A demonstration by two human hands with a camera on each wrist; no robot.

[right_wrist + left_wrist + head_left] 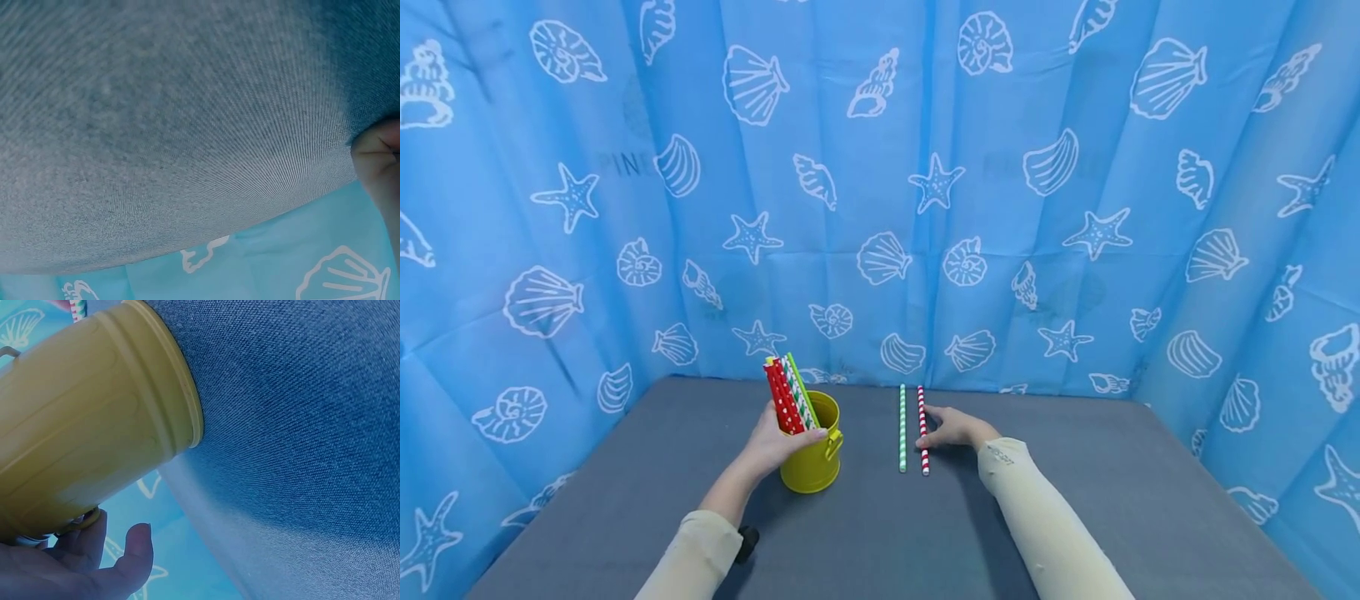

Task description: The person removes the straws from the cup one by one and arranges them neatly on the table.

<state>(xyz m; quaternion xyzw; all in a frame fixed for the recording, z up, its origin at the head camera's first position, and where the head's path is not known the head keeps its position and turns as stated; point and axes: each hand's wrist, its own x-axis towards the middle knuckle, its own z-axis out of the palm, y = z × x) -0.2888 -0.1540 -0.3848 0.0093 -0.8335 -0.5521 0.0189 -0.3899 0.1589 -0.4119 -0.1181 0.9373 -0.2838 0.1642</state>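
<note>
In the head view, a yellow metal bucket (811, 467) stands left of centre on the table. A bunch of paper straws (785, 400), red with white dots, green-and-white and plain green, leans leftward at its mouth. My left hand (778, 442) holds this bunch at the rim, thumb across the front; the straws' lower ends are hidden. The left wrist view shows the bucket wall (100, 412) with curled fingers (134, 556) near its handle mount. Right of the bucket, my right hand (953, 427) pinches a red-and-white striped straw (922, 458). Beside that lies a pale green striped straw (902, 429).
The table has a dark grey cloth (880, 542). Behind it and at both sides hangs a blue curtain (880, 200) with white shells and starfish. A small black object (747, 543) shows at the left sleeve.
</note>
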